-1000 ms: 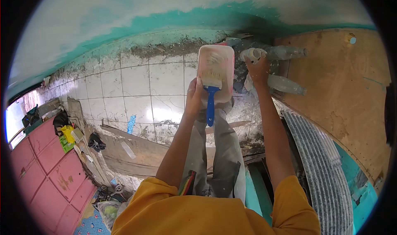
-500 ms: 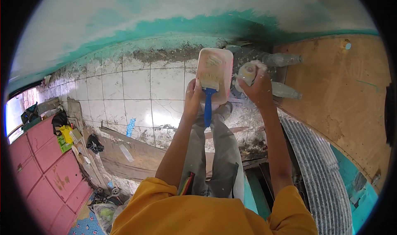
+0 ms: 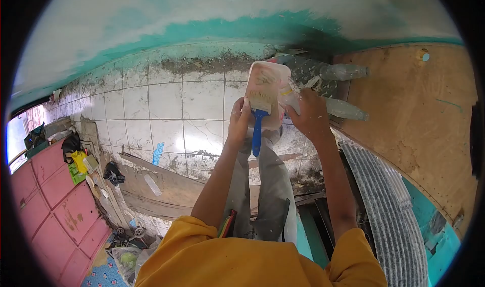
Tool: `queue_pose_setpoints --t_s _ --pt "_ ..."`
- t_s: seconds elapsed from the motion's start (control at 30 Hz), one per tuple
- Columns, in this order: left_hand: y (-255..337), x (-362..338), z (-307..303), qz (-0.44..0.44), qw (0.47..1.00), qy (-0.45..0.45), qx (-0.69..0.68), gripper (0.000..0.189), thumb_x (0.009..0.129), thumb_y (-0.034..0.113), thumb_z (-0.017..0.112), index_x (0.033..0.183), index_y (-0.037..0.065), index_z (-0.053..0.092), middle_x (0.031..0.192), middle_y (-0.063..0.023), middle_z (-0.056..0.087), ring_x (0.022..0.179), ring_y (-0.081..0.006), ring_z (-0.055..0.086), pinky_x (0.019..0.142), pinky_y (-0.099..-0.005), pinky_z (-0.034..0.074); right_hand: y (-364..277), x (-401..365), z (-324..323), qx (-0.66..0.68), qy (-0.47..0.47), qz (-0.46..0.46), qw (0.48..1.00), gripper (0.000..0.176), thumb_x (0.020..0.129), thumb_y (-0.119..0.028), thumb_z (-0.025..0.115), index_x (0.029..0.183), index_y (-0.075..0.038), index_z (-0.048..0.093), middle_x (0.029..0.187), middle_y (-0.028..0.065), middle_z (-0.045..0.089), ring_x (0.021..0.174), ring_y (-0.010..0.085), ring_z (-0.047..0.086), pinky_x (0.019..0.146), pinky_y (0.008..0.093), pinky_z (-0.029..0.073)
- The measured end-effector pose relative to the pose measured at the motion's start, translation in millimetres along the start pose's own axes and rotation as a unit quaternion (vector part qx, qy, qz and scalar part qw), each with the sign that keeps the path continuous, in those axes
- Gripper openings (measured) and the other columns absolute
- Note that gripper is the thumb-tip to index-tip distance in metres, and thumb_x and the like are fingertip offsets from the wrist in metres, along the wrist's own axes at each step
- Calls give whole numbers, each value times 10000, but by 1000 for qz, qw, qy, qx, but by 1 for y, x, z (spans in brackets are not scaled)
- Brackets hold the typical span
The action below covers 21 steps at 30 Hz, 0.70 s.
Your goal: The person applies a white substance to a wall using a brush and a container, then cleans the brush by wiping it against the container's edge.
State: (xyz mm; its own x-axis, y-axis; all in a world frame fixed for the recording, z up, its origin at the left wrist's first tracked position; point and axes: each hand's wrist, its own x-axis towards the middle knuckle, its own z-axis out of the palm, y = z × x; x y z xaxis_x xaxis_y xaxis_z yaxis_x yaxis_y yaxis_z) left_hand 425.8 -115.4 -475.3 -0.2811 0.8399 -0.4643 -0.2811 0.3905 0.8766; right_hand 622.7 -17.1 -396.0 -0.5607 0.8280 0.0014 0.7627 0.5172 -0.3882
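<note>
My left hand point(image 3: 239, 119) is closed on the left edge of a shallow white paint tray point(image 3: 284, 75), thumb on the rim. Inside the tray lies a paintbrush point(image 3: 257, 126), its pale bristles toward the far end and its blue handle sticking out over the near edge. Pale streaks of paint mark the tray's bottom. My right hand point(image 3: 310, 110) is closed round a whitish bottle-like container point(image 3: 287, 94) with a yellow band. That container is tilted against or just over the tray's right side; its opening cannot be made out.
Two cloudy plastic bottles point(image 3: 346, 109) lie on the right by a brown board point(image 3: 409, 115). White tiles point(image 3: 166, 100) cover the surface ahead, below a white-and-teal painted wall point(image 3: 202, 19). Corrugated sheeting point(image 3: 381, 206) stands at lower right, pink panels point(image 3: 63, 196) at left.
My right hand has moved left, bringing the container to the tray's right side and tilting it. The tray and brush have shifted slightly right with my left hand.
</note>
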Motion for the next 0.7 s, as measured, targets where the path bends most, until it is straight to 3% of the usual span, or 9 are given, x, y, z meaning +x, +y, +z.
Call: queue_pose_setpoints --t_s 0.7 --pt "-3 -2 3 -13 1000 -12 24 617 1011 452 465 1343 -68 449 1229 -175 577 1125 -220 537 966 -328 420 -2 -3 -7 -42 -38 24 998 364 831 -321 667 1031 -21 615 1024 142 545 985 338 555 810 473 432"
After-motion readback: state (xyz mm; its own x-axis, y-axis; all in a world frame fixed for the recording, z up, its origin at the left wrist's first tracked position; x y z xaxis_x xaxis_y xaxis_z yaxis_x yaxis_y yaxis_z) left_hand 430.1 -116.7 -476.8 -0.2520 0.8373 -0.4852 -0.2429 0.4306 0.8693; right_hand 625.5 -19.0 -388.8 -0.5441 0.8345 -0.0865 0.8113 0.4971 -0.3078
